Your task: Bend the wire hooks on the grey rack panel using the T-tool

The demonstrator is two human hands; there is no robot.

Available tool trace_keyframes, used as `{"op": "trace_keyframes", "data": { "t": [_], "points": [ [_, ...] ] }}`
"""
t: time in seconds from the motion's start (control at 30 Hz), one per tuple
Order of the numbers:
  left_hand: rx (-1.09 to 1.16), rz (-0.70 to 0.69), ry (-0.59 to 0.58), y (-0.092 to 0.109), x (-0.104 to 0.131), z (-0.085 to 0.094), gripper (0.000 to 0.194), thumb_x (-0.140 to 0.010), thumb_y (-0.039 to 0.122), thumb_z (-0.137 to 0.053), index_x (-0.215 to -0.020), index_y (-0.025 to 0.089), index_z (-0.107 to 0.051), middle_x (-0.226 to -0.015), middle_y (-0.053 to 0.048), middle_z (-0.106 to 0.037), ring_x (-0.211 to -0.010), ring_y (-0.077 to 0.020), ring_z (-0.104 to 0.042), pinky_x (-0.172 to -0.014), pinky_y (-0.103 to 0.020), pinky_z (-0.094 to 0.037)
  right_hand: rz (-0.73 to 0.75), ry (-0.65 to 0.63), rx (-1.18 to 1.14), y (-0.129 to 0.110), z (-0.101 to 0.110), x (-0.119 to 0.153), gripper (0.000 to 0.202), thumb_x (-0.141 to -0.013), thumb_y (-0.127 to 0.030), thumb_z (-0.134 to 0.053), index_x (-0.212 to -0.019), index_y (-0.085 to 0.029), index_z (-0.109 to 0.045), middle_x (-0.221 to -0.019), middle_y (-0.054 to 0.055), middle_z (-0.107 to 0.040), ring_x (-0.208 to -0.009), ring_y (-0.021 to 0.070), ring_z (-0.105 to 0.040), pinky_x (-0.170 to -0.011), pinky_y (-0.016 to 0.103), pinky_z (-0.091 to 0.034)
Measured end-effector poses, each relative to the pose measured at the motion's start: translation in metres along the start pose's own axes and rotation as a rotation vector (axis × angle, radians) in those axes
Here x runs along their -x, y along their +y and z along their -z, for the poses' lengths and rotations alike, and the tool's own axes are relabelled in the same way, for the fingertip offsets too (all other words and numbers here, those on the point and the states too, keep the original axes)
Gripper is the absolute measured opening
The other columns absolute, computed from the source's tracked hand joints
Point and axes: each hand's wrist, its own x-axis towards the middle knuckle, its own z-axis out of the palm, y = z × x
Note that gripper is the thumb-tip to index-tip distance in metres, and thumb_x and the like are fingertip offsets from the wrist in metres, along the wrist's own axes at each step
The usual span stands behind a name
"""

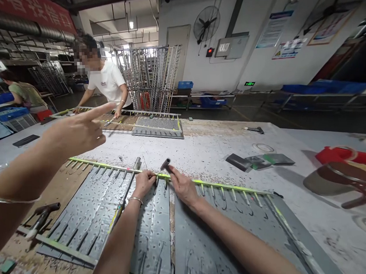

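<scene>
My left hand (144,184) is closed in a pinch at the yellow-green top rail of a metal rack (215,187). A thin dark wire seems to be between its fingertips. Just to the right, my right hand (184,187) grips a T-shaped tool (166,164) with a dark tubular head, held above the rail. Small pegs with thin hooks (224,204) hang along this rail. Under the rack lie dimpled grey sheets (156,219). From the left, another person's arm with a bangle reaches in, its hand (76,131) pointing over the table.
Another T-shaped tool (42,218) lies at lower left, and one more (255,129) at far right. Dark flat pieces (259,161) and a red object (344,156) are on the right. A person in a white shirt (107,77) works at a second rack (158,116) across the table.
</scene>
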Motion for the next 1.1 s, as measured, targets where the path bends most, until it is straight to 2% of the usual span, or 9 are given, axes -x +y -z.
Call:
{"op": "trace_keyframes", "data": {
  "t": [0.1,0.23,0.4,0.53,0.7,0.83,0.93,1.0,1.1],
  "points": [
    [-0.007,-0.007,-0.004,0.000,-0.001,-0.001,0.018,-0.083,0.013,-0.062,-0.084,0.015,-0.080,-0.078,-0.002,-0.073,-0.079,-0.0171,-0.068,-0.074,-0.029,-0.046,0.003,-0.071,0.025,0.001,0.001,-0.001,0.037,-0.108,-0.028,-0.050,-0.141,-0.023,-0.066,-0.115,0.007,-0.074,-0.087,0.0252,-0.073,-0.081,0.032,-0.060],
    [-0.087,-0.002,0.017,-0.001,-0.003,-0.002,0.022,-0.082,0.010,-0.060,-0.083,0.017,-0.081,-0.070,0.004,-0.066,-0.080,-0.0148,-0.069,-0.071,-0.025,-0.043,0.023,0.075,-0.009,0.000,0.001,-0.004,0.047,-0.112,-0.028,-0.035,-0.155,-0.017,-0.051,-0.133,0.010,-0.066,-0.099,0.0236,-0.071,-0.089,0.030,-0.058],
    [0.028,0.030,-0.016,-0.002,-0.002,-0.002,0.016,-0.081,0.016,-0.064,-0.084,0.017,-0.080,-0.077,0.001,-0.073,-0.082,-0.0177,-0.069,-0.075,-0.029,-0.046,0.017,-0.054,0.069,-0.003,-0.003,-0.014,0.038,-0.107,-0.028,-0.048,-0.139,-0.021,-0.068,-0.110,0.007,-0.075,-0.083,0.0275,-0.073,-0.075,0.033,-0.060],
    [0.070,-0.004,0.002,-0.002,0.000,0.000,0.010,-0.080,0.019,-0.070,-0.083,0.020,-0.080,-0.083,-0.005,-0.077,-0.080,-0.0192,-0.068,-0.080,-0.033,-0.049,0.003,0.063,0.028,-0.010,0.000,-0.016,0.047,-0.113,-0.027,-0.034,-0.156,-0.020,-0.050,-0.131,0.008,-0.067,-0.103,0.0238,-0.070,-0.089,0.030,-0.056],
    [0.082,0.011,-0.007,-0.001,0.000,0.000,0.009,-0.080,0.016,-0.070,-0.081,0.019,-0.079,-0.079,-0.005,-0.076,-0.075,-0.0186,-0.067,-0.075,-0.031,-0.048,-0.075,-0.101,0.115,-0.011,0.002,-0.013,0.038,-0.108,-0.028,-0.047,-0.140,-0.023,-0.067,-0.105,0.005,-0.076,-0.084,0.0247,-0.073,-0.076,0.029,-0.057],
    [0.097,0.005,-0.005,-0.002,0.000,0.000,0.007,-0.079,0.019,-0.071,-0.080,0.020,-0.077,-0.079,-0.004,-0.076,-0.076,-0.0184,-0.067,-0.074,-0.030,-0.047,-0.067,0.048,0.074,-0.010,0.002,-0.014,0.047,-0.114,-0.027,-0.032,-0.156,-0.019,-0.049,-0.127,0.009,-0.069,-0.096,0.0233,-0.072,-0.083,0.028,-0.056],
    [0.093,0.007,0.000,-0.002,0.001,0.000,0.006,-0.078,0.019,-0.070,-0.077,0.019,-0.076,-0.075,-0.003,-0.075,-0.073,-0.0179,-0.066,-0.073,-0.030,-0.047,-0.098,-0.058,0.135,-0.010,0.001,-0.015,0.041,-0.110,-0.027,-0.044,-0.146,-0.018,-0.062,-0.103,0.009,-0.075,-0.079,0.0274,-0.073,-0.072,0.032,-0.057],
    [0.095,0.006,-0.001,-0.001,0.001,0.001,0.006,-0.077,0.018,-0.070,-0.076,0.018,-0.076,-0.073,-0.003,-0.074,-0.071,-0.0174,-0.065,-0.072,-0.029,-0.046,-0.100,-0.106,0.153,-0.011,0.003,-0.016,0.035,-0.109,-0.027,-0.050,-0.139,-0.021,-0.068,-0.094,0.008,-0.076,-0.078,0.0285,-0.073,-0.070,0.031,-0.057],
    [0.106,0.002,-0.003,0.000,0.002,0.002,0.006,-0.078,0.019,-0.071,-0.077,0.018,-0.076,-0.076,-0.003,-0.075,-0.072,-0.0174,-0.065,-0.072,-0.029,-0.046,-0.079,0.001,0.139,-0.013,0.006,-0.017,0.043,-0.114,-0.027,-0.039,-0.154,-0.022,-0.053,-0.122,0.009,-0.071,-0.098,0.0254,-0.072,-0.084,0.029,-0.055]
  ]
}}
